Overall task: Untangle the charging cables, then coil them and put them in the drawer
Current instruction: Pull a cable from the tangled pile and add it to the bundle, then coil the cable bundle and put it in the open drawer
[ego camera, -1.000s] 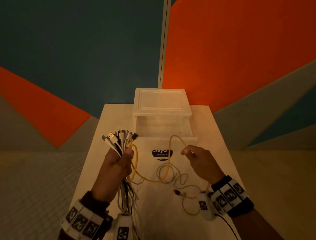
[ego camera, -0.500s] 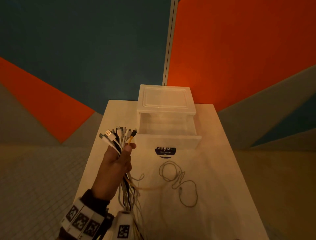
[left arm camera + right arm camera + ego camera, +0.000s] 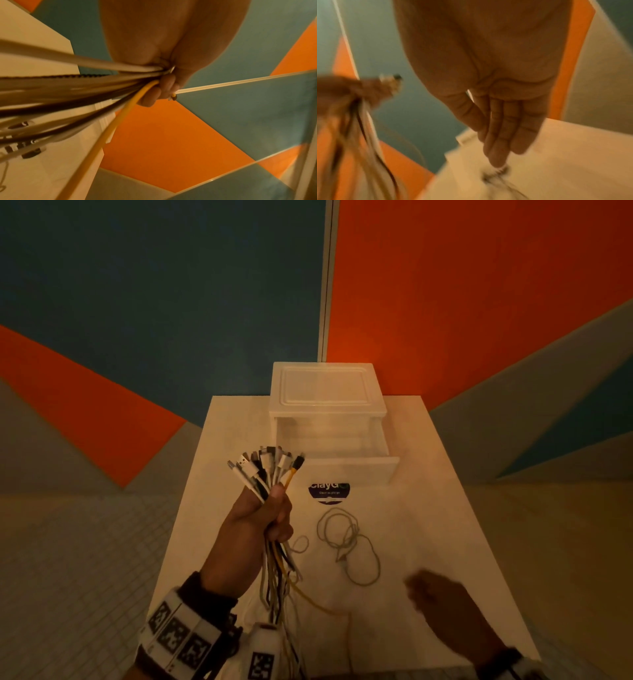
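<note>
My left hand [image 3: 270, 518] grips a bundle of charging cables [image 3: 265, 470] upright, plugs fanned out above the fist and cords hanging below. A yellow cable [image 3: 310, 599] runs from the bundle down across the table; in the left wrist view it [image 3: 109, 129] leaves the fist [image 3: 154, 86] beside the dark and white cords. A single grey cable [image 3: 346, 546] lies looped on the table in front of the open white drawer [image 3: 346, 467]. My right hand [image 3: 442, 607] hovers blurred over the table at lower right, fingers straight [image 3: 506, 129], holding nothing.
The white plastic drawer unit [image 3: 325, 392] stands at the back of the white table [image 3: 445, 508], against an orange and teal wall. A dark round sticker [image 3: 329, 493] sits just before the drawer front. Tiled floor lies left of the table.
The right hand let go of the yellow cable, left the view, and has come back in at lower right. The yellow cable's loop has dropped. The left hand still holds the bundle.
</note>
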Available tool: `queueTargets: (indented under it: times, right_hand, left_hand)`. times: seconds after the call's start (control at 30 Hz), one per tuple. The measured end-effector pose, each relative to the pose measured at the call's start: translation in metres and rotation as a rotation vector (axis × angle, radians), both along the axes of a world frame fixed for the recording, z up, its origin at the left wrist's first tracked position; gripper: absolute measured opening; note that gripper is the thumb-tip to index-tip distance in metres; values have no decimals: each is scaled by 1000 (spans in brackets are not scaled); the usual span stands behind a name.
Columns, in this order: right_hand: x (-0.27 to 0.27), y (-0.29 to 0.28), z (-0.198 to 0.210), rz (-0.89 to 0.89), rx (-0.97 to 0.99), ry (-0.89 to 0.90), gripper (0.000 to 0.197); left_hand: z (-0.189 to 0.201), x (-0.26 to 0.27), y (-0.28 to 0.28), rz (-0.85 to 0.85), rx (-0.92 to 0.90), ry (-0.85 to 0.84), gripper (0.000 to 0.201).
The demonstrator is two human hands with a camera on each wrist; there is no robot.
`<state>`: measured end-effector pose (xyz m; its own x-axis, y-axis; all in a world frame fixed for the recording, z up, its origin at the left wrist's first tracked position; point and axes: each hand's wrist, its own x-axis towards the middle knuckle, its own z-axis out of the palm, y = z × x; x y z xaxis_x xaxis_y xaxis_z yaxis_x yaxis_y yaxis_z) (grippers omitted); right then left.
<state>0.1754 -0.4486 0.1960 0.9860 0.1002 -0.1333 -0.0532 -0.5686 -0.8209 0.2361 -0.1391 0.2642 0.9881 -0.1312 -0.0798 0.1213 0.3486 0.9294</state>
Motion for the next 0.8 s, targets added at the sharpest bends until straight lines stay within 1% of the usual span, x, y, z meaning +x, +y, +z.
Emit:
queueTargets:
  times: [0.03,0.07,0.1,0.13,0.17,0.2,0.27,0.3,0.33,0.37,0.4,0.43,0.47,0.5,0.57,0.6,0.67,0.7,0.77,0.8]
  right_hand:
    - [7,23,11,15,66,0,36]
    - [21,55,30,27,101,-1,31]
    - [34,76,40,105,221,51,42]
    - [42,97,47,216,310,112,59]
    - [50,116,52,329,376,150,69]
    - [55,131,56,403,404,192,70]
    - [56,159,46,553,426,268,51]
    - [53,169,35,617,427,343,41]
    - [50,172,21,666,444,433,32]
    - [44,174,9,690,458,482,25]
    - [40,172,-4,704,435,527,19]
    - [36,168,-19,721,365,560,15]
    - [33,164,-33,748,321,567,10]
    - [29,162,-43,766,308,595,12]
    - [17,157,-57,778,393,709,31]
    - [11,157,-58,771,428,750,37]
    - [5,159,-49,813,441,773,36]
    - [8,156,-44,823,407,765,39]
    - [27,136,-43,814,269,719,67]
    - [39,122,-47,778,226,731,74]
  left_hand:
    - [1,-1,-1,-24,-15,6,20]
    - [2,-3,-3,-49,-36,8,21]
    - [3,-5,-5,-74,-66,11,21]
    - [4,-7,-9,-91,-92,16,20]
    - [6,-9,-11,-94,-106,24,20]
    - [7,-10,-14,-87,-106,29,21]
    - [11,-11,-17,-96,-120,27,20]
    - [13,-10,-15,-111,-137,19,18]
    - [16,-10,-13,-120,-145,11,16]
    - [19,-9,-8,-122,-145,5,16]
    - [21,-10,-3,-120,-146,-2,17]
    - [24,-10,2,-116,-158,-11,18]
    - [27,-12,6,-112,-174,-28,18]
    - [30,-14,9,-111,-188,-47,17]
    - [39,-18,11,-113,-206,-90,18]
    - [44,-20,12,-115,-217,-110,19]
    - [55,-24,14,-127,-245,-137,23]
    - [60,-25,15,-134,-254,-151,24]
    - [66,-28,17,-136,-254,-172,23]
    - [65,-29,17,-129,-238,-170,24]
